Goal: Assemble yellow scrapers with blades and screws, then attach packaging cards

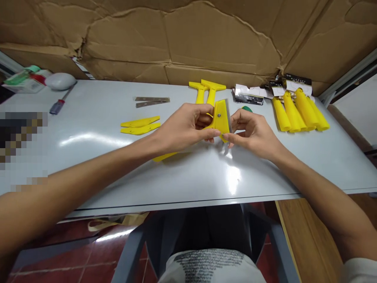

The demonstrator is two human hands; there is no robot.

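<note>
Above the middle of the table, my left hand [188,127] grips a yellow scraper [220,114] by its neck, the thumb near its lower corner. A grey metal blade [228,114] runs along the scraper's right edge, and one screw shows in its yellow head. My right hand [253,131] pinches the lower corner of the head, thumb and fingertips closed there. Whether a small screw sits under those fingertips is hidden. Behind the hands lie two yellow scraper bodies [210,92]. Part of a green thing [246,109] shows behind my right hand.
Two yellow strips [140,125] and loose blades [151,101] lie on the left of the white table [103,169]. A screwdriver [57,106] rests near a white rounded object [61,81]. Yellow handles [297,112] and packaging cards [249,94] are at right; cardboard [176,39] stands behind.
</note>
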